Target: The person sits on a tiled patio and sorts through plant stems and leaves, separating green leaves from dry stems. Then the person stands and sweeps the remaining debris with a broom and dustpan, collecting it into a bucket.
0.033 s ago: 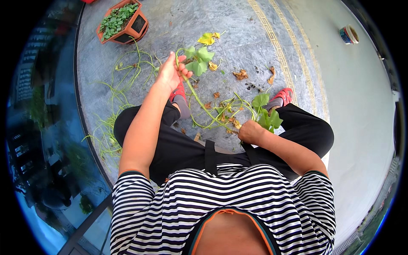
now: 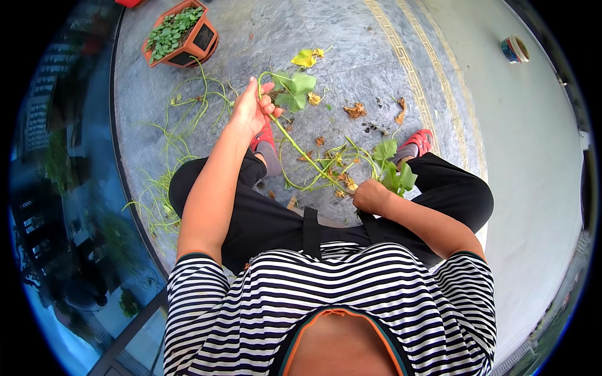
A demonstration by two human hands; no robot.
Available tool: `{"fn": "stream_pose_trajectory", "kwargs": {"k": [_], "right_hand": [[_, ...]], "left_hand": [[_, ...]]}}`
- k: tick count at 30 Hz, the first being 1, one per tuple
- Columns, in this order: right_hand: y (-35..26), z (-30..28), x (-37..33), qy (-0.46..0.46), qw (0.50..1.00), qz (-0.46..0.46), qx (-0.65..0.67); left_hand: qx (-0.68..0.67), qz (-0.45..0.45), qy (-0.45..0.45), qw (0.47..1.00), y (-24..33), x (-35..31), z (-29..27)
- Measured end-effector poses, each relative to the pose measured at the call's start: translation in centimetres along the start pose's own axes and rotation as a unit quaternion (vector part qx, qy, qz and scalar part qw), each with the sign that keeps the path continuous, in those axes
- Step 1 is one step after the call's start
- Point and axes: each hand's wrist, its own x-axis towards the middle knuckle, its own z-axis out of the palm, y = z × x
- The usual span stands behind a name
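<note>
Person [image 2: 326,269] in front of me is back and right of the orange planter [image 2: 189,44]. Vine stem [image 2: 295,145] sits between, nearly straight, long axis slanting back-right away from the planter. Left hand [image 2: 252,106], nearer the planter, fingers curled around the stem. Right hand [image 2: 371,196], farther from it, clenched at the stem's other end, fingertips hidden. Green leaf [image 2: 298,91] right of the planter, just beside the left fingers.

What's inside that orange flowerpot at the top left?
Small green leafy plants fill the orange flowerpot, with dark soil showing beside them. The plants hide most of the soil, and anything buried deeper is covered.
</note>
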Motion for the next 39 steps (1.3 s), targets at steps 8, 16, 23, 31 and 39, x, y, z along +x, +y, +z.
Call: {"fn": "stream_pose_trajectory", "kwargs": {"k": [8,16,23,31,39], "right_hand": [[7.2,-2.2,-1.4,0.214,0.956,0.133,0.153],[11.8,-13.6,-7.7,0.512,0.763,0.257,0.298],[11.0,-11.7,-5.4,0.317,0.718,0.147,0.602],[7.9,-12.3,-3.9,0.198,0.652,0.077,0.728],[7.4,-11.6,-2.1,0.181,0.747,0.103,0.631]], "left_hand": [[0.297,0.076,-0.057,0.95,-0.1,-2.2,5.2],[0.403,0.044,-0.225,0.886,-0.1,-4.0,5.4],[0.486,0.111,-0.267,0.825,0.7,-5.0,5.4],[0.601,0.395,-0.163,0.676,3.3,-4.7,3.6],[0.661,0.545,-0.109,0.505,3.4,-5.1,3.1]]}}
